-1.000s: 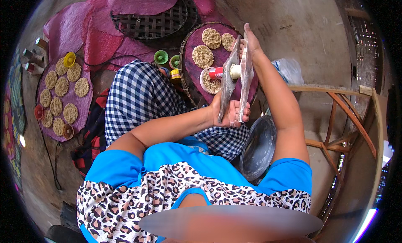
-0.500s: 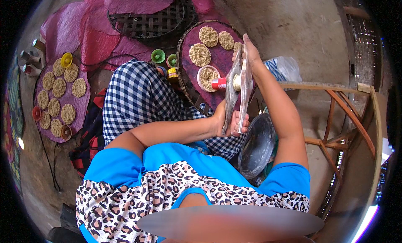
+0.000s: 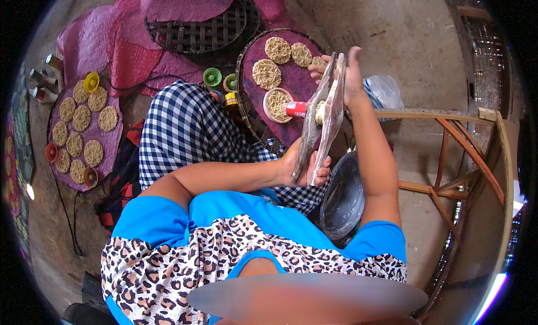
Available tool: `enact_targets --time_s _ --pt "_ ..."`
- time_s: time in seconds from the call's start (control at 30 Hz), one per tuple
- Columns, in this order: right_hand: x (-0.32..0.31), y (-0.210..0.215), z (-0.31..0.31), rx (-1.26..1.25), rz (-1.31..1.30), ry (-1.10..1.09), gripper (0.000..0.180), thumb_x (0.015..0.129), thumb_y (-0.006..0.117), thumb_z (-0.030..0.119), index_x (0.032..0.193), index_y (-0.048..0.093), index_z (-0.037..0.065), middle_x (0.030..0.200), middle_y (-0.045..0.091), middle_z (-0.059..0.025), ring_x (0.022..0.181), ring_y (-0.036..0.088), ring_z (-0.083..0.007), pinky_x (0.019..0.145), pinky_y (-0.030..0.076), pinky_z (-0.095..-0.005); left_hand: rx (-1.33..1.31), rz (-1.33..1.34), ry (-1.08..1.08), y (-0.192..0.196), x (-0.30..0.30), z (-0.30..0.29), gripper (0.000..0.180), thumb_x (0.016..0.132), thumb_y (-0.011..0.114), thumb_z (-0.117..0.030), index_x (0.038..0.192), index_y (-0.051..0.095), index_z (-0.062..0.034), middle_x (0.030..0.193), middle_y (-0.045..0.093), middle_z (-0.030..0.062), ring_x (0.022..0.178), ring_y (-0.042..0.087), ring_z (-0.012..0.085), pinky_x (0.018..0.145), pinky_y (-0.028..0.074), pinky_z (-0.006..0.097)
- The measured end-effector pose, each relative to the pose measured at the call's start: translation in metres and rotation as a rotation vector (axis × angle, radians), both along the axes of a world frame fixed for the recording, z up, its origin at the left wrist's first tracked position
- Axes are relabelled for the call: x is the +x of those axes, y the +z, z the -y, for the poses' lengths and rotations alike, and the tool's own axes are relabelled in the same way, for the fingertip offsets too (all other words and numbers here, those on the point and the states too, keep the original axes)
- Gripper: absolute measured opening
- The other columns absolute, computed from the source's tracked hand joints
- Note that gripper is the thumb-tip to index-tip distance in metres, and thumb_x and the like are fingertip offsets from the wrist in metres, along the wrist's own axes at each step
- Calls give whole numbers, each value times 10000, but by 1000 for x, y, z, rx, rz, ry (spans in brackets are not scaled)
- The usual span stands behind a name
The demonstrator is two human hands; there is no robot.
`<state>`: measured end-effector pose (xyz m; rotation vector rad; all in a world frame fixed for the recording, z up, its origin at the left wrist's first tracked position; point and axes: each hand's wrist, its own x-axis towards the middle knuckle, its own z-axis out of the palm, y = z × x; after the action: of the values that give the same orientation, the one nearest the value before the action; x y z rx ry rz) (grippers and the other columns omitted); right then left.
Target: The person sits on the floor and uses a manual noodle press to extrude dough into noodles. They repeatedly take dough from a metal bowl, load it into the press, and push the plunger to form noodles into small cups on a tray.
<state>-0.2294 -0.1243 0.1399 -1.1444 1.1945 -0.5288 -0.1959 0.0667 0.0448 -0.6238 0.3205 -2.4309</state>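
Observation:
A two-board wooden hand press (image 3: pixel 330 109), whitish with dough, stands between my hands. A red tube (image 3: pixel 295 109) sticks out of its left board, and pale dough shows between the boards. My left hand (image 3: pixel 316 171) is closed round the near ends of the boards. At the far ends my right hand (image 3: pixel 348 78) grips the press, palm against the right board, thumb sticking out, fingers reaching round behind. Left of the tube's mouth, a pale ring mould (image 3: pixel 265 113) holds noodle strands (image 3: pixel 277 105). It rests on a round woven tray (image 3: pixel 242 95) lined with purple sheet.
Several round noodle nests (image 3: pixel 267 73) lie on the tray. More nests (image 3: pixel 81 117) lie on a purple sheet at the left, beside small coloured moulds (image 3: pixel 91 82). A dark basin (image 3: pixel 343 199) stands by my right forearm. A wooden frame (image 3: pixel 437 116) is at the right.
The far ends of the press boards have swung slightly to the right, with my right hand shifting the same way. My left hand keeps its hold on the near ends.

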Motion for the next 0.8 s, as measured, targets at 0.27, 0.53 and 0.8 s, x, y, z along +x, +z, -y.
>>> enact_targets --time_s 0.27,0.53,0.8 --pt "-24 -73 -65 -139 132 102 697 821 326 623 1160 423 21 1009 553 -136 807 563 -217 716 481 -316 -258 -315 147 -5 10 10 356 841 378 -415 759 491 -88 578 441 23 509 437 170 597 332 322" --pt "-27 -108 -68 -159 144 -15 546 857 498 186 1339 260 89 811 631 -99 448 468 -112 386 377 -204 -340 -74 437 -13 78 37 243 847 411 -361 762 513 -157 524 471 -52 402 476 97 536 360 307" --pt "-49 -99 -97 -1319 -685 405 403 838 497 365 1173 537 145 1203 495 -116 1084 468 -313 854 383 -394 -375 172 852 -20 198 59 230 886 354 -256 857 499 -79 584 459 -13 494 446 101 604 314 276"
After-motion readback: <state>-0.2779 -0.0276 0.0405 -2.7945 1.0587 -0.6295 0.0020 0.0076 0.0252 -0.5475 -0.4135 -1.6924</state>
